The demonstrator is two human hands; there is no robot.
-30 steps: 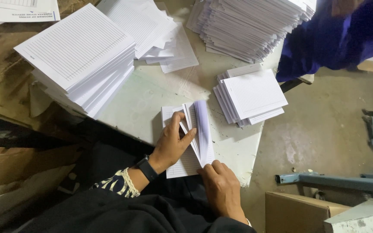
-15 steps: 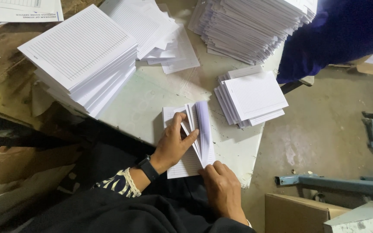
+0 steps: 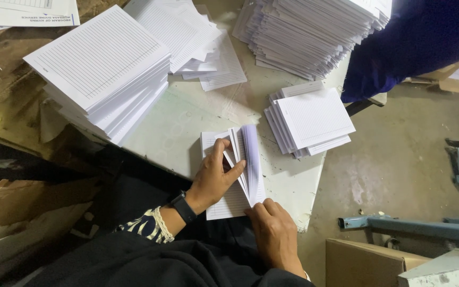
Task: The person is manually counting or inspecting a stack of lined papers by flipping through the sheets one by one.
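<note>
A small bundle of lined white sheets point(image 3: 248, 159) lies at the near edge of a pale table point(image 3: 187, 119). My left hand point(image 3: 213, 178), with a black watch on its wrist, has its fingers pushed between the sheets and fans them upright. My right hand point(image 3: 274, 234) presses on the bundle's near corner at the table edge. A finished-looking small stack of lined sheets point(image 3: 309, 122) sits just right of the bundle.
A tall pile of lined paper point(image 3: 102, 69) stands at the left, loose sheets point(image 3: 197, 42) behind it, and another big pile point(image 3: 314, 32) at the back. A person in blue cloth point(image 3: 415, 42) is at the upper right. Blue metal frame point(image 3: 415, 226) and a cardboard box point(image 3: 362, 263) on the floor.
My left fingers have worked deeper into the bundle, and the fanned sheets stand a little higher. The person in blue has shifted slightly to the right.
</note>
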